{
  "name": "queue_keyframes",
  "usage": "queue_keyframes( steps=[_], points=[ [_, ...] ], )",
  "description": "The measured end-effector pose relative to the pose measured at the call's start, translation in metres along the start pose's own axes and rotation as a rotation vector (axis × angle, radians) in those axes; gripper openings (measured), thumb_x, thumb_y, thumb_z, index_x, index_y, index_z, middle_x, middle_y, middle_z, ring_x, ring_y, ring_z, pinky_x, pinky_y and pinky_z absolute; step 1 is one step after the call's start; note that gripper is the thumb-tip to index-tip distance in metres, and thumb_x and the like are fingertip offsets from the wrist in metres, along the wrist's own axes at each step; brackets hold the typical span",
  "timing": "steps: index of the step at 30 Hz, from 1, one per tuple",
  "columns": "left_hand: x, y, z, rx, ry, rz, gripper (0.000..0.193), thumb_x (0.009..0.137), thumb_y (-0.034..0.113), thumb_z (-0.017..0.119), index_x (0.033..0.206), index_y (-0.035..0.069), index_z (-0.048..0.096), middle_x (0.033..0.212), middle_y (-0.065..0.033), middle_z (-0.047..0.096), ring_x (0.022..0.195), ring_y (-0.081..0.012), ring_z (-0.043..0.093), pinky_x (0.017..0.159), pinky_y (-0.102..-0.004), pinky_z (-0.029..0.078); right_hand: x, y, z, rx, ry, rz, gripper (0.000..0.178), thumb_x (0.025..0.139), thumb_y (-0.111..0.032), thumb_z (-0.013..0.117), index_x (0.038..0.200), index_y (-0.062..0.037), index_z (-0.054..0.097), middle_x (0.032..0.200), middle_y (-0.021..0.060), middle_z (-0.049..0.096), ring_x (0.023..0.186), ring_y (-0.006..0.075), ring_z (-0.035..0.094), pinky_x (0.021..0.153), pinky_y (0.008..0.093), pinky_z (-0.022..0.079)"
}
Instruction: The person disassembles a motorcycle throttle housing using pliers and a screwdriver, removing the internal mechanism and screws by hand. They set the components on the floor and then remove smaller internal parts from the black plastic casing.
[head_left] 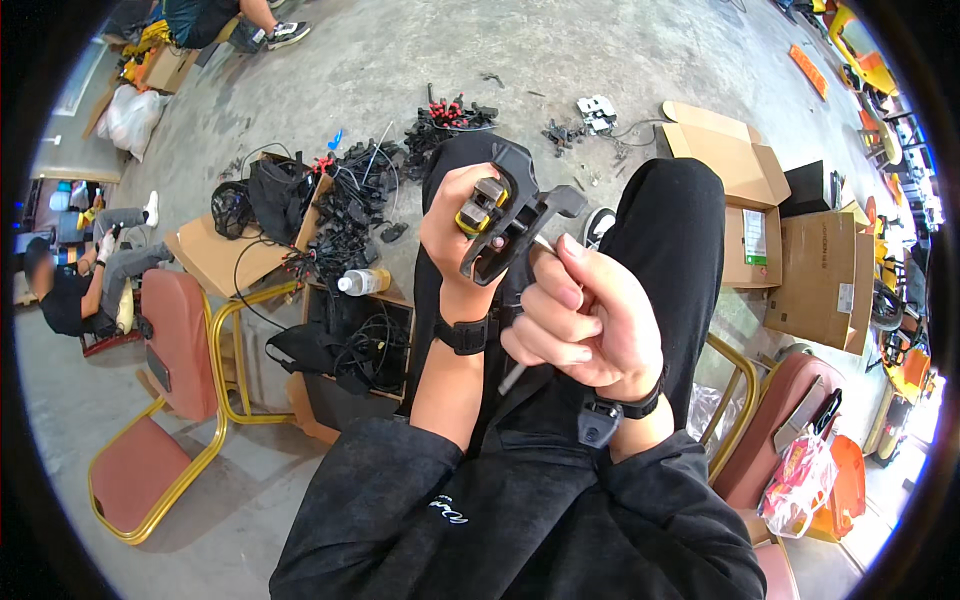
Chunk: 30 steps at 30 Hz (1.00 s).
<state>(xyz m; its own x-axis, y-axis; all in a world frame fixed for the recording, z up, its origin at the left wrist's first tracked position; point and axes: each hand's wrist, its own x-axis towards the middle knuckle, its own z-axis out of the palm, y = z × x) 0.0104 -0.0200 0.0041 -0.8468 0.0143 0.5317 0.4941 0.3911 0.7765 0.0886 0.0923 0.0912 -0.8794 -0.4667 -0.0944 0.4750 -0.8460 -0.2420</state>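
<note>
Black cloth of my short-sleeved shirt (520, 530) lies nearest the head camera. Beyond it, between my knees in black trousers (672, 230), an angular black plastic bracket (518, 215) with a yellow-and-silver metal block (482, 207) is held up off my lap. My left hand (450, 225) is wrapped around its left side. My right hand (590, 325) is curled, thumb and forefinger pinching a slim grey metal shaft (543, 243) close beside the bracket; contact between the two cannot be confirmed. Judgement: the left grip should be firm, the right wrist steady, the shaft square to the part and pressed lightly. Orientation: the bracket's long axis runs away from my body, its far end leaning slightly right; a hooked arm (567, 201) juts rightward.
</note>
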Motion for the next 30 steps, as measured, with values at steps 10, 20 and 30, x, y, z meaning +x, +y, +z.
queue_keyframes(
  steps=[10, 20, 30],
  points=[
    [0.009, 0.007, 0.001, -0.212, 0.097, 0.262, 0.035, 0.073, 0.029, 0.065, 0.092, 0.0, 0.057, 0.084, -0.013, 0.062, 0.073, -0.0244, 0.061, 0.063, -0.0286, 0.048, -0.003, 0.006, -0.001, -0.344, 0.084, -0.248, 0.028, 0.096, -0.024, 0.034, 0.077, -0.0059, 0.044, 0.049, -0.0029, 0.031, 0.04, 0.0087, 0.028, 0.041, 0.0239, 0.025],
    [0.004, -0.013, 0.005, -0.091, 0.068, 0.162, 0.04, 0.078, 0.034, 0.064, 0.093, -0.001, 0.053, 0.084, -0.013, 0.06, 0.072, -0.023, 0.06, 0.064, -0.0283, 0.047, -0.001, 0.005, 0.002, -1.927, 0.368, -0.931, 0.005, 0.076, -0.007, 0.062, 0.074, -0.0063, 0.057, 0.065, 0.0023, 0.048, 0.064, 0.0182, 0.046, 0.068, 0.0299, 0.032],
    [0.003, -0.009, 0.01, -0.255, 0.097, 0.049, 0.034, 0.075, 0.027, 0.069, 0.091, 0.001, 0.055, 0.086, -0.0103, 0.062, 0.072, -0.0196, 0.062, 0.063, -0.027, 0.048, 0.015, 0.014, -0.009, -0.572, 0.426, -0.708, 0.036, 0.079, -0.006, 0.066, 0.11, 0.0032, 0.052, 0.081, 0.0019, 0.055, 0.066, 0.0042, 0.044, 0.06, 0.0188, 0.036]
  ],
)
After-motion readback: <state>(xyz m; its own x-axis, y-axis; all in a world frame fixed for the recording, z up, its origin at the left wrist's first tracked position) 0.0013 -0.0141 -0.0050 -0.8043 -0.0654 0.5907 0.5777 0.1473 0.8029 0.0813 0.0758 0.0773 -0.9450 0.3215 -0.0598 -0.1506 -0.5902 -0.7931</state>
